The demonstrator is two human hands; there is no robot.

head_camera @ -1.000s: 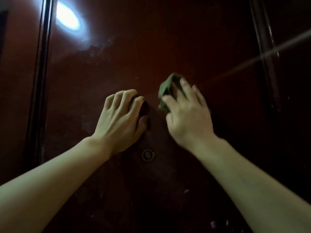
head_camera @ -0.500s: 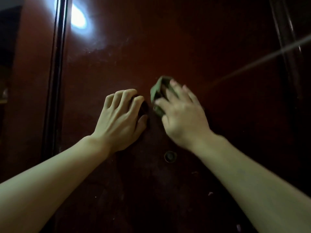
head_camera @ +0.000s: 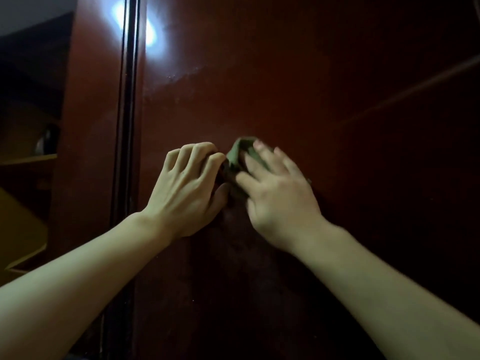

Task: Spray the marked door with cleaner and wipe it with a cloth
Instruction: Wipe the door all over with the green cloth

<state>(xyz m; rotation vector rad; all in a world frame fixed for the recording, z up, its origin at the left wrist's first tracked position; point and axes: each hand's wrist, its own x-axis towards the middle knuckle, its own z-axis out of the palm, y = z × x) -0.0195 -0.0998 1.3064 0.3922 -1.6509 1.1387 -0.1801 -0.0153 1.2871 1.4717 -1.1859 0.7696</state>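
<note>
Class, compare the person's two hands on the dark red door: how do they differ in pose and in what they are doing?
1. The left hand has its fingers curled over a dark fitting on the door; the right hand lies flatter.
2. The right hand presses a green cloth to the door; the left hand holds no cloth.
3. The right hand looks motion-blurred; the left looks sharper.

Both are bare and against the door.

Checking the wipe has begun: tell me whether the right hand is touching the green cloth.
Touching. The head view shows the right hand with its fingers spread flat on the green cloth, pressing it against the door.
</note>
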